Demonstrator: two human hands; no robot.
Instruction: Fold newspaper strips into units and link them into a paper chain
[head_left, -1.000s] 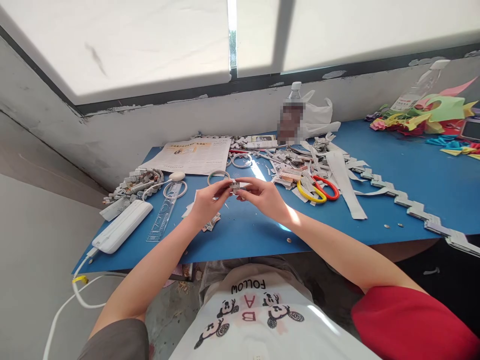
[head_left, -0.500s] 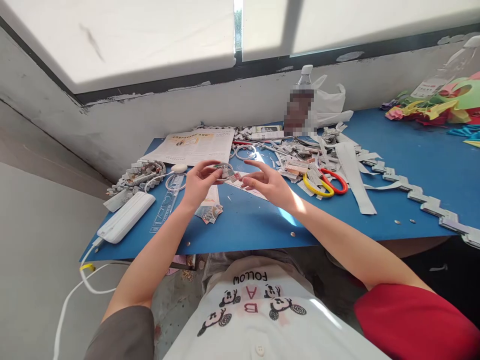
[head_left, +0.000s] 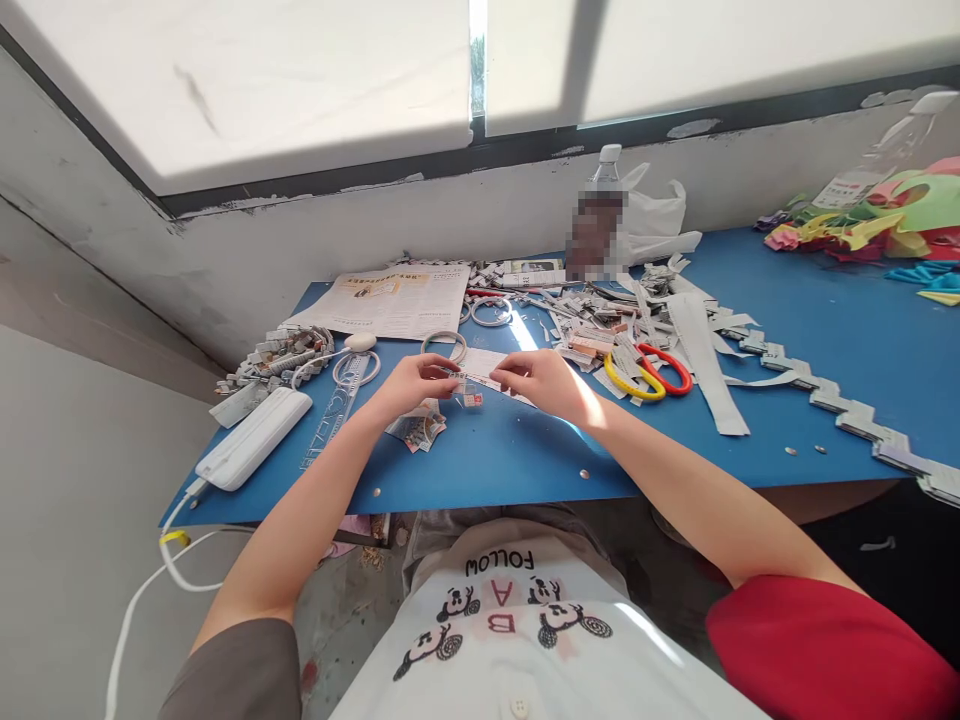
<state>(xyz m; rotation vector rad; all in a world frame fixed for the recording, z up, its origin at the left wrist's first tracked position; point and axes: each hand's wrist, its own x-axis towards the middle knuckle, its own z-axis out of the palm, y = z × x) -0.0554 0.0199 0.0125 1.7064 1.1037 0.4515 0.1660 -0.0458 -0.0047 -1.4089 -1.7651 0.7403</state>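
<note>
Printed paper strip (head_left: 477,366) touched by right hand (head_left: 541,382), its grip unclear. Folded paper piece (head_left: 472,398) pinched by left hand (head_left: 414,384).

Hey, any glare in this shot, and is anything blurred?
In the head view, sun glares at the wrist of the right hand and streaks the table; in the head view, pixel blocks cover most of the dark bottle, and print on the paper strip is too small to read.

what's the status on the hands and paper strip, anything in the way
Left hand, right hand: both at paper strip, grip unclear. It spans the gap between them. Small paper piece by left hand. Scissors off right, seemingly no obstacle.
</note>
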